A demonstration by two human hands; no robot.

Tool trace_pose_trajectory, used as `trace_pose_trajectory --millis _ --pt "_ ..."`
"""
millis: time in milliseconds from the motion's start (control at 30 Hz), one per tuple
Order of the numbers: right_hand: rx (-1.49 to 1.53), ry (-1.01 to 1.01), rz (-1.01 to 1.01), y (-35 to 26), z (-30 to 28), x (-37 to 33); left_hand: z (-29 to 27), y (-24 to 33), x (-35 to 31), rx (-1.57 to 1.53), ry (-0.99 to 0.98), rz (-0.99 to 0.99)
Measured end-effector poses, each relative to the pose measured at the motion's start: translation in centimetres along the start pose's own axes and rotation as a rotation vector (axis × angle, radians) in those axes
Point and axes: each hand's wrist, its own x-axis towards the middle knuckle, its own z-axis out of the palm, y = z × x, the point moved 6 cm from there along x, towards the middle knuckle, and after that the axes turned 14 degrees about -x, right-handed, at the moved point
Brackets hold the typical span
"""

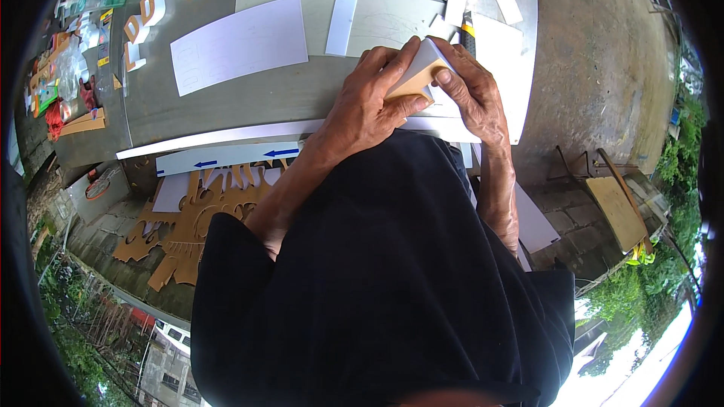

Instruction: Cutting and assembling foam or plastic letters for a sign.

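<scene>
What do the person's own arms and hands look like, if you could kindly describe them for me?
The left hand and right hand are bare, with no gloves, and no watch or band shows at either wrist. Both forearms are uncovered too. The person wears a loose, plain black top with short, wide sleeves.

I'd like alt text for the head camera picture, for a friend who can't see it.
A person's left hand and right hand hold a small white-and-tan piece over a grey table. A black-and-yellow tool lies just beyond the right hand; a white sheet and tan-faced block letters sit toward the left.
</scene>
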Motion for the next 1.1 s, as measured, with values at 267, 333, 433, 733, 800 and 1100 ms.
trace_pose_trajectory --millis 267,333,433,733,800,1100 --pt "0.372 0.173 0.169 3.9 -1.0 -0.9 -3.3 -1.4 -1.5 -0.453 0.125 -0.134" --pt "0.531 0.229 0.11 3.8 -1.3 -1.0 -3.4 -1.2 -2.1 -0.465 0.12 -0.187" --pt "0.616 0.26 0.128 3.6 -1.2 -1.4 -2.6 -0.8 -2.1 -0.468 0.149 -0.142" --pt "0.641 0.252 0.195 4.2 -0.2 -0.9 -1.4 1.0 -1.4 -0.336 0.275 -0.041" --pt "0.643 0.262 0.194 4.5 -0.1 -0.7 -1.5 0.8 -1.4 -0.333 0.34 -0.142" --pt "0.559 0.244 0.308 3.5 0.5 1.2 -2.2 -1.0 -1.1 -0.524 0.424 -0.221"
